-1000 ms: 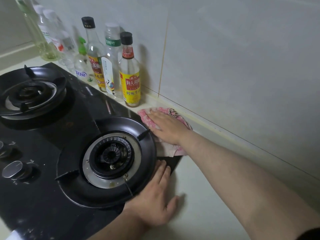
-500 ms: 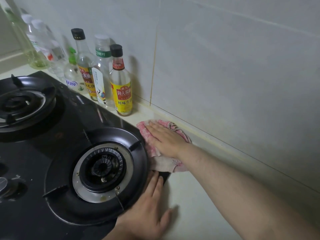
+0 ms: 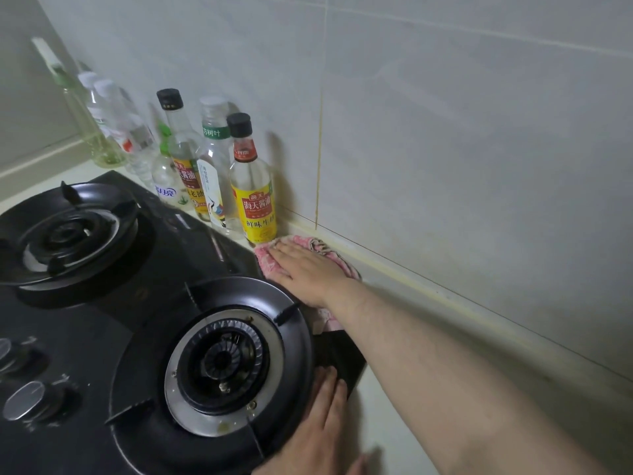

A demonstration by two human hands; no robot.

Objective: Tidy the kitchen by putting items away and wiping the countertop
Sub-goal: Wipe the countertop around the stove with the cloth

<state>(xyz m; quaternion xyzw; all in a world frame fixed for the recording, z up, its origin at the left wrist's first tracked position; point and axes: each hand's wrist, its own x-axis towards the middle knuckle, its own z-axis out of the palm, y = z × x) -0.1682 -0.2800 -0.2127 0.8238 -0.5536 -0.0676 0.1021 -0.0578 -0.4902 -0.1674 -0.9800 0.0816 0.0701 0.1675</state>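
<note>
at the near corner of the stove [image 3: 102,337] the left hand [image 3: 318,430] rests flat, fingers together; farther back the right hand [image 3: 305,269], pressed flat, has slid the pink cloth [image 3: 265,257] along the countertop [image 3: 383,423] up against the soy sauce bottle [image 3: 255,204], which likely blocks further wiping.

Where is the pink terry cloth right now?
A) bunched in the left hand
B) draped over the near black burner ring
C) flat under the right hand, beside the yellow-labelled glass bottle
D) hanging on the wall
C: the right hand lies flat on the pink terry cloth on the pale countertop, next to the yellow-labelled glass bottle.
</note>
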